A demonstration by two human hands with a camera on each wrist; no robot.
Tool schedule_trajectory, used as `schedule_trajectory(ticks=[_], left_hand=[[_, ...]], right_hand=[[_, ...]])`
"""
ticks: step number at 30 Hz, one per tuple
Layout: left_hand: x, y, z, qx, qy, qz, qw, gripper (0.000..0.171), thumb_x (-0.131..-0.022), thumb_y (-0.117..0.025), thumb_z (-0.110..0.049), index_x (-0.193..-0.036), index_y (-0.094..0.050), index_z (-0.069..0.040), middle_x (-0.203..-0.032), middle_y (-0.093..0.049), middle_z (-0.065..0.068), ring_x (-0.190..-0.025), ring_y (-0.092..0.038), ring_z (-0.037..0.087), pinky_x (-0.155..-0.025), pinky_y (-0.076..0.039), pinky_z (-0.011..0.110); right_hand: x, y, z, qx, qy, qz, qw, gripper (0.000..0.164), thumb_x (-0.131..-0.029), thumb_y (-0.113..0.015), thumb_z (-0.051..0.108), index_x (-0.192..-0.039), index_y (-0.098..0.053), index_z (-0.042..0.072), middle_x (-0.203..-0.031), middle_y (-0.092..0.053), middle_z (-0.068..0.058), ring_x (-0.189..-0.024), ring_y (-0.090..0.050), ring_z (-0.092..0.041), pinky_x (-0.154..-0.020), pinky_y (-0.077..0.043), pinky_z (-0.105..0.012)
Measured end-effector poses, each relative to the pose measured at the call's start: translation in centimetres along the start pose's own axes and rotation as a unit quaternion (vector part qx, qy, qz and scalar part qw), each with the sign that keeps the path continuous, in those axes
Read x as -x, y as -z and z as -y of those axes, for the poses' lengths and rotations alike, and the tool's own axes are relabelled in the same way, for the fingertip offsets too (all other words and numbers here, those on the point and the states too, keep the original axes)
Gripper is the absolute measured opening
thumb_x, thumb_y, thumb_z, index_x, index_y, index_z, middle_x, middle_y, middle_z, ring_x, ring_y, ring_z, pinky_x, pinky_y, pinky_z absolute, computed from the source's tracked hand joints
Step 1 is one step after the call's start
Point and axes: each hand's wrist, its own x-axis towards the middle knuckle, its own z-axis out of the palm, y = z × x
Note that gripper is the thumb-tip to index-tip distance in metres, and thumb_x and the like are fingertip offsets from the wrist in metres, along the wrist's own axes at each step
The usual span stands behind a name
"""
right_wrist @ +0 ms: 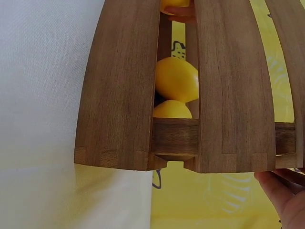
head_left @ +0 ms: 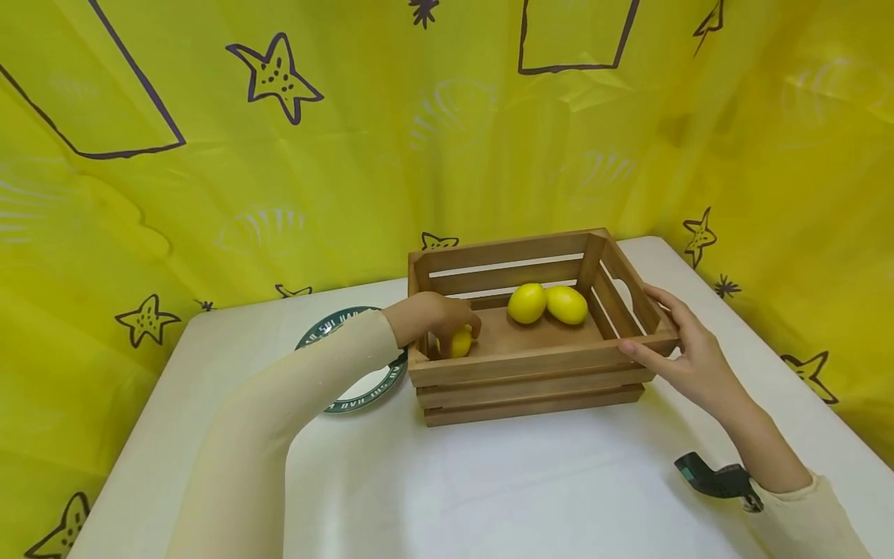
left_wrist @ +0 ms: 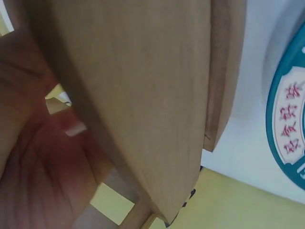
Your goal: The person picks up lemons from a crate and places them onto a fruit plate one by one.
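Note:
A slatted wooden crate stands on the white table. My left hand reaches over its left end, fingers curled round a yellow lemon inside. In the left wrist view the crate's end board hides most of that lemon. Two more lemons, one beside the other, lie together toward the crate's right half. My right hand grips the crate's right end, thumb on the front corner and fingers at the end rail. Through the slats, the right wrist view shows the lemons too.
A round plate with a green lettered rim lies left of the crate, partly under my left forearm. White tablecloth spreads in front. Behind the table hangs a yellow curtain with starfish drawings. A dark strapped device sits on my right wrist.

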Motion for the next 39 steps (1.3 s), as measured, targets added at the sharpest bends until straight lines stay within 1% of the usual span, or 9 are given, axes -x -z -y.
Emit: schedule_trajectory(ticks=[2, 6, 12, 17, 22, 27, 31, 34, 39], left_hand=[[-0.02, 0.04, 0.04, -0.007, -0.008, 0.002, 0.9999, 0.062, -0.082, -0.079, -0.01, -0.138, -0.054, -0.019, -0.137, -0.045, 0.01, -0.115, -0.047, 0.023, -0.104, -0.043, 0.036], [-0.04, 0.24, -0.07, -0.023, -0.018, 0.005, 0.9996, 0.061, -0.082, -0.078, -0.006, -0.135, -0.054, -0.021, -0.135, -0.046, 0.009, -0.114, -0.045, 0.023, -0.101, -0.044, 0.036], [0.19, 0.39, -0.25, -0.013, -0.005, 0.015, 0.9998, 0.053, -0.086, -0.073, -0.005, -0.132, -0.053, -0.024, -0.125, -0.046, 0.01, -0.101, -0.048, 0.021, -0.081, -0.049, 0.029], [0.36, 0.54, -0.39, -0.015, -0.001, 0.009, 0.9999, 0.049, -0.089, -0.07, -0.006, -0.132, -0.054, -0.024, -0.122, -0.045, 0.011, -0.095, -0.048, 0.02, -0.076, -0.048, 0.026], [0.26, 0.25, -0.44, -0.008, -0.012, -0.004, 0.9999, 0.049, -0.09, -0.07, -0.009, -0.134, -0.052, -0.023, -0.125, -0.043, 0.011, -0.105, -0.046, 0.022, -0.091, -0.046, 0.032], [-0.07, -0.16, -0.41, -0.012, -0.023, -0.015, 0.9996, 0.055, -0.089, -0.072, -0.018, -0.137, -0.046, -0.022, -0.128, -0.042, 0.013, -0.109, -0.046, 0.023, -0.101, -0.043, 0.035], [0.08, -0.03, -0.5, -0.025, -0.023, -0.024, 0.9991, 0.053, -0.088, -0.074, -0.018, -0.135, -0.049, -0.022, -0.126, -0.045, 0.012, -0.104, -0.048, 0.021, -0.095, -0.047, 0.032], [0.28, 0.1, -0.59, -0.022, -0.025, -0.024, 0.9991, 0.048, -0.088, -0.074, -0.018, -0.131, -0.053, -0.021, -0.122, -0.048, 0.011, -0.101, -0.049, 0.021, -0.085, -0.05, 0.029], [0.33, 0.2, -0.51, -0.011, -0.038, -0.029, 0.9988, 0.049, -0.086, -0.076, -0.021, -0.13, -0.055, -0.02, -0.123, -0.05, 0.011, -0.106, -0.047, 0.021, -0.09, -0.047, 0.029]], right_hand=[[-0.03, 0.02, 0.02, 0.005, -0.003, 0.0, 1.0, 0.084, -0.086, -0.074, 0.011, -0.155, -0.025, 0.015, -0.15, -0.033, -0.027, -0.124, -0.037, -0.041, -0.094, -0.03, -0.073], [0.01, 0.08, 0.04, 0.018, -0.004, -0.006, 1.0, 0.083, -0.087, -0.073, 0.011, -0.155, -0.026, 0.017, -0.148, -0.036, -0.027, -0.121, -0.04, -0.021, -0.091, -0.032, -0.069], [-0.08, 0.07, 0.02, 0.024, 0.004, -0.008, 1.0, 0.082, -0.087, -0.073, 0.012, -0.155, -0.027, 0.018, -0.147, -0.037, -0.027, -0.116, -0.04, -0.009, -0.088, -0.033, -0.067], [-0.23, 0.1, 0.07, 0.033, 0.004, -0.012, 0.999, 0.082, -0.087, -0.073, 0.013, -0.155, -0.027, 0.018, -0.147, -0.037, -0.026, -0.117, -0.04, -0.017, -0.086, -0.034, -0.061], [-0.12, 0.0, 0.09, 0.016, 0.0, 0.0, 1.0, 0.082, -0.088, -0.072, 0.012, -0.155, -0.025, 0.017, -0.151, -0.03, -0.027, -0.122, -0.035, -0.045, -0.089, -0.031, -0.071], [0.04, -0.01, 0.14, 0.012, -0.01, 0.001, 1.0, 0.083, -0.087, -0.073, 0.011, -0.155, -0.025, 0.016, -0.151, -0.03, -0.027, -0.121, -0.038, -0.043, -0.087, -0.033, -0.071], [0.02, 0.05, -0.05, 0.022, -0.022, -0.004, 1.0, 0.082, -0.087, -0.074, 0.012, -0.154, -0.028, 0.022, -0.152, -0.032, -0.022, -0.122, -0.041, -0.013, -0.093, -0.042, -0.037], [0.04, 0.02, -0.15, 0.022, -0.024, -0.007, 0.999, 0.081, -0.087, -0.073, 0.013, -0.154, -0.029, 0.025, -0.153, -0.032, -0.018, -0.116, -0.036, 0.006, -0.082, -0.035, -0.01], [0.03, -0.05, -0.12, 0.01, -0.018, -0.008, 1.0, 0.08, -0.088, -0.073, 0.012, -0.154, -0.03, 0.024, -0.152, -0.033, -0.019, -0.114, -0.036, 0.01, -0.082, -0.033, -0.003]])
